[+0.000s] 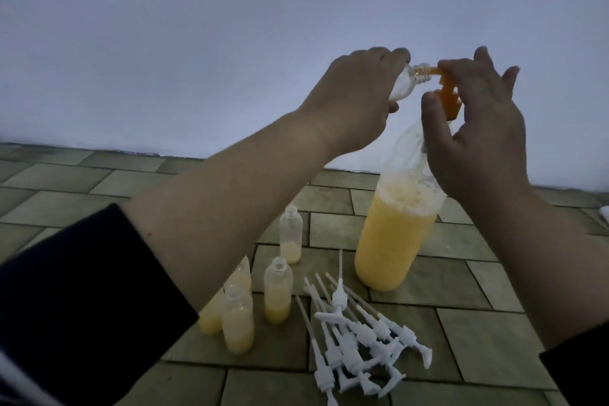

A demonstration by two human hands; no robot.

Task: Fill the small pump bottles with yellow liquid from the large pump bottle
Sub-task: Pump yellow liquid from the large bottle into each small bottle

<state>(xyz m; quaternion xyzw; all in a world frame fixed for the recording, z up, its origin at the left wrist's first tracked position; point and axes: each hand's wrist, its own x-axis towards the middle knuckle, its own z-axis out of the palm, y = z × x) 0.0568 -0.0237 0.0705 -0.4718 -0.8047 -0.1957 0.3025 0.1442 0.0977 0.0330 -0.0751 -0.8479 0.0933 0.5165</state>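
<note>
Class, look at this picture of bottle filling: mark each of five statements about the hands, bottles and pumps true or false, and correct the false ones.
1. The left hand holds a small bottle tilted against the orange pump spout. True.
2. The large bottle is empty. False: yellow liquid fills well over half.
3. The white pump tops lie loose on the floor. True.
4. The standing small bottles are capped. False: the visible necks are open.
5. The right hand rests on the floor. False: it is at the orange pump.

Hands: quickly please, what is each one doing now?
Left hand: holds a small bottle, tilted to the orange pump.
Right hand: fingers on the orange pump of the large bottle.
</note>
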